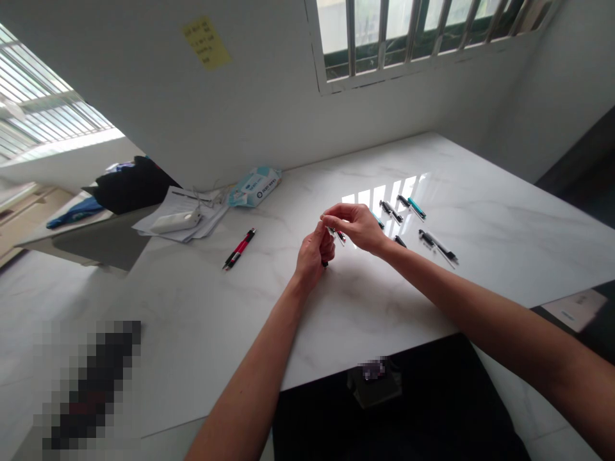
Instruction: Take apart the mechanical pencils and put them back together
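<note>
pen sits between my hands, held just above the counter. it's slim and dark with a touch of red near the top, though my fingers hide most of it. my left hand is closed around the lower part, with the dark end showing just below my fingers. my right hand grips the upper part, pinching it between thumb and fingers.

to the right of my hands, a teal pen, a black pen and a longer black pen lie apart on the marble. a small dark piece lies near them. to the left, a red and black pen lies by itself. beyond it are loose papers under a white device, and a packet of wet wipes lies just beside them. a yellow sticky note is on the wall.
</note>
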A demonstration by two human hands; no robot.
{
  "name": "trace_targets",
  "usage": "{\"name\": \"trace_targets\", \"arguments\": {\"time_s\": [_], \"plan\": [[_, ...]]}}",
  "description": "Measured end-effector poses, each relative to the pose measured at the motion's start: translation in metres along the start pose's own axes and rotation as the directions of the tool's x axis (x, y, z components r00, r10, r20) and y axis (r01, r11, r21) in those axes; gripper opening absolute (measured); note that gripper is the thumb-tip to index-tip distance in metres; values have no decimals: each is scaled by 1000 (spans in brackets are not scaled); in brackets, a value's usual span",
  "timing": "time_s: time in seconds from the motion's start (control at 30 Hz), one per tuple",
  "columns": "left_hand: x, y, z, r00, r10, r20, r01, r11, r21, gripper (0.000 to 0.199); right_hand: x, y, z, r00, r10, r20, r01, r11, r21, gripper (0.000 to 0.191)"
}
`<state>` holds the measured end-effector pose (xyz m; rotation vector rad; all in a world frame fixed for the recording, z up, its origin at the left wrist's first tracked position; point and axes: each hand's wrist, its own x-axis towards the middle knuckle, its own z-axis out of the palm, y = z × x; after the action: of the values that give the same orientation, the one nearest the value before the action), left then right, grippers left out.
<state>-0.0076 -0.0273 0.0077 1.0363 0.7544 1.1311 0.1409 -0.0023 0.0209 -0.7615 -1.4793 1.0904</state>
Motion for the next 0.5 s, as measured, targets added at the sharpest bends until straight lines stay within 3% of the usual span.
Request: {"name": "trace_targets", "arguments": {"time_s": [0.1,0.5], "plan": [[0,0,0,999,-10,-39,10,1000,3,66,1,-2,-3,998,8,57,-5,999,-39,36],[2,0,-1,999,-14,-50,11,998,-62,45,0,1,-3,996,-19,83,21,999,-26,28]]}}
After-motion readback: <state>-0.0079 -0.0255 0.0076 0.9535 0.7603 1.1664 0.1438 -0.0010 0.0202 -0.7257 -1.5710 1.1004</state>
